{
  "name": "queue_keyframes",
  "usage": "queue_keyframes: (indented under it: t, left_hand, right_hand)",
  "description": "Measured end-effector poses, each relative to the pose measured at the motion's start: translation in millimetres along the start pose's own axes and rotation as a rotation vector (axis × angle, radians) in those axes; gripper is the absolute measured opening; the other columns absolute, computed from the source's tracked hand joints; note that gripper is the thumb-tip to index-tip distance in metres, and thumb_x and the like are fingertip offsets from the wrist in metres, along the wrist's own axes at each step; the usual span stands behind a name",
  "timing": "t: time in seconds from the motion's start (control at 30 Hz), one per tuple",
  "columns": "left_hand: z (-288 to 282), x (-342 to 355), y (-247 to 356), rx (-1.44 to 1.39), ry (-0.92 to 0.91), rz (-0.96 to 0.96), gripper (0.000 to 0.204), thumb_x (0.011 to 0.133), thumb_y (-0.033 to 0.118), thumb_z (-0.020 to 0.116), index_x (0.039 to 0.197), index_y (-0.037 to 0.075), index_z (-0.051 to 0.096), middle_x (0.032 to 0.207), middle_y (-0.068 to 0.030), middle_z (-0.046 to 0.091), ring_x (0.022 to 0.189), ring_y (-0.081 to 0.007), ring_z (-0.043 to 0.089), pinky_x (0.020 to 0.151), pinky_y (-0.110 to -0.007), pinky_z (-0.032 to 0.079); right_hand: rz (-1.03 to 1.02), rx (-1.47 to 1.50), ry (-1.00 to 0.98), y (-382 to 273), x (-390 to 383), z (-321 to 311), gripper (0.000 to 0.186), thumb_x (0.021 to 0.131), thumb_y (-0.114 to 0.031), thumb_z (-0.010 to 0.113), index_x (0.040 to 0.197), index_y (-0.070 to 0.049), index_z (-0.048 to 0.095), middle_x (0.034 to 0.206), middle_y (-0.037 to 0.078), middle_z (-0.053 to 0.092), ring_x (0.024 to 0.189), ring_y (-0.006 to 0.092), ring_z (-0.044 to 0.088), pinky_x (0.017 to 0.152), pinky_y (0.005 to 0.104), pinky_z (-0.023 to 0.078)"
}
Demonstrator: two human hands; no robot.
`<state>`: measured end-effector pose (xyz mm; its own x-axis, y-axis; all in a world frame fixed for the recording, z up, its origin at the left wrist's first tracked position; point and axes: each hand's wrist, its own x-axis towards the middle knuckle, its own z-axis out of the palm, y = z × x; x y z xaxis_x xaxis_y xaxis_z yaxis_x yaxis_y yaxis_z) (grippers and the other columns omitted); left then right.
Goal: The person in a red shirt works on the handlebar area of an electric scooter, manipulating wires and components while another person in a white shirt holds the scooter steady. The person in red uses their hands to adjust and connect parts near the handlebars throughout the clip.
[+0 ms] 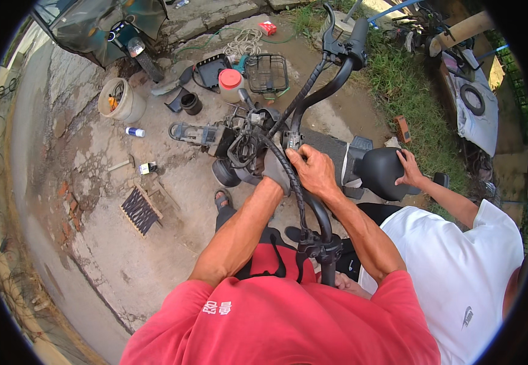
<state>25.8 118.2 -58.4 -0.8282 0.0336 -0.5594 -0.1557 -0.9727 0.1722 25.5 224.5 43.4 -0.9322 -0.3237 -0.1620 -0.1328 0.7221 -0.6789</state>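
Note:
In front of me stands a two-wheeled scooter, its front stripped to a tangle of dark cables (253,146). Its black handlebar (312,97) runs from far right back toward my body, with a spiral-wrapped cable along it. My left hand (275,170), in a grey glove, reaches in beside the steering stem under that cable; its fingers are hidden. Bare, my right hand (315,173) is closed at the handlebar clamp (292,140), thumb and forefinger bent together; whatever they pinch is too small to make out. A co-worker's hand (407,168) rests on the black seat (381,174).
The co-worker in a white shirt (452,261) crouches close at my right. Beyond the scooter are a red-lidded jar (230,84), a wire basket (266,73) and a white bucket (124,100). A hammer (121,163) and a small webbed stool (141,210) are at left on the concrete.

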Motion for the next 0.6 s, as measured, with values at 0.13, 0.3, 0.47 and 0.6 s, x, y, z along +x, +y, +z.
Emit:
queue_keyframes:
  t: [0.13, 0.3, 0.47, 0.6]
  left_hand:
    - [-9.1, 5.9, -4.1, -0.03, -0.045, 0.02, 0.05, 0.107, 0.056, 0.044, 0.097, 0.012, 0.065, 0.085, -0.007, 0.066, 0.076, -0.0248, 0.064, 0.07, -0.042, 0.057]
    - [-7.8, 0.9, -0.1, 0.105, 0.017, 0.074, 0.046, 0.109, 0.054, 0.043, 0.098, 0.014, 0.064, 0.083, -0.0047, 0.064, 0.075, -0.0222, 0.063, 0.069, -0.04, 0.056]
    - [9.6, -11.3, 3.4, -0.072, 0.066, 0.013, 0.047, 0.11, 0.053, 0.04, 0.09, 0.016, 0.062, 0.077, -0.0023, 0.061, 0.067, -0.0198, 0.059, 0.059, -0.038, 0.051]
    - [7.6, -3.7, 2.8, -0.003, 0.083, 0.065, 0.047, 0.11, 0.047, 0.041, 0.079, 0.016, 0.057, 0.066, -0.0011, 0.054, 0.057, -0.0186, 0.052, 0.051, -0.036, 0.043]
  right_hand:
    - [-0.15, -0.172, -0.039, 5.9, 2.6, -3.4, 0.054, 0.104, -0.053, 0.055, 0.083, -0.003, 0.063, 0.08, 0.023, 0.069, 0.081, 0.0473, 0.067, 0.07, 0.0556, 0.05]
    - [-0.324, -0.093, -0.189, 15.7, 16.8, -14.2, 0.049, 0.104, -0.049, 0.053, 0.087, -0.003, 0.063, 0.081, 0.024, 0.068, 0.082, 0.0476, 0.067, 0.071, 0.0567, 0.049]
    - [-0.085, 0.09, -0.188, 11.7, 14.5, -2.2, 0.05, 0.101, -0.051, 0.057, 0.086, -0.004, 0.07, 0.078, 0.021, 0.069, 0.079, 0.0437, 0.068, 0.07, 0.0518, 0.05]
    - [0.086, 0.109, -0.179, 3.9, 18.2, -1.1, 0.049, 0.096, -0.052, 0.061, 0.083, -0.006, 0.075, 0.077, 0.017, 0.072, 0.076, 0.0385, 0.07, 0.07, 0.048, 0.05]
